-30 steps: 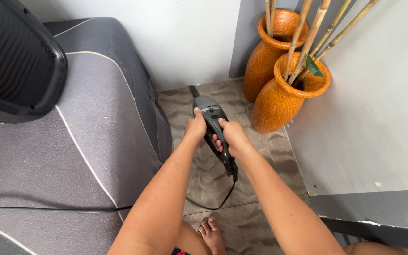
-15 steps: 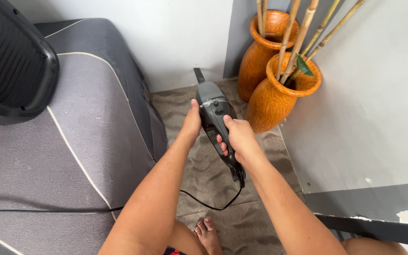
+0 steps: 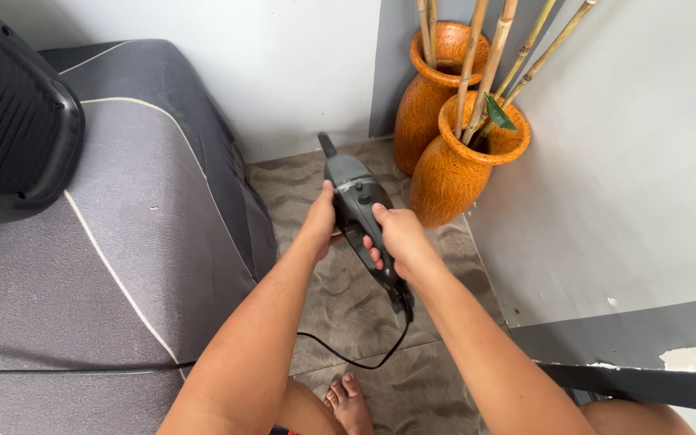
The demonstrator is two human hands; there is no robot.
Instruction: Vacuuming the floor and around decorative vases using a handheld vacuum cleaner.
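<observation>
Right hand around handheld vacuum

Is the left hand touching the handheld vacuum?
Touching. The head view shows the left hand pressed against the side of the handheld vacuum, thumb on its body.

Bamboo stalks and black ribbed object cut off by frame edges.

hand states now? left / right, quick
Left hand: closed against the side of the handheld vacuum, steadying its body.
Right hand: closed around the vacuum's handle, thumb on top.
</observation>
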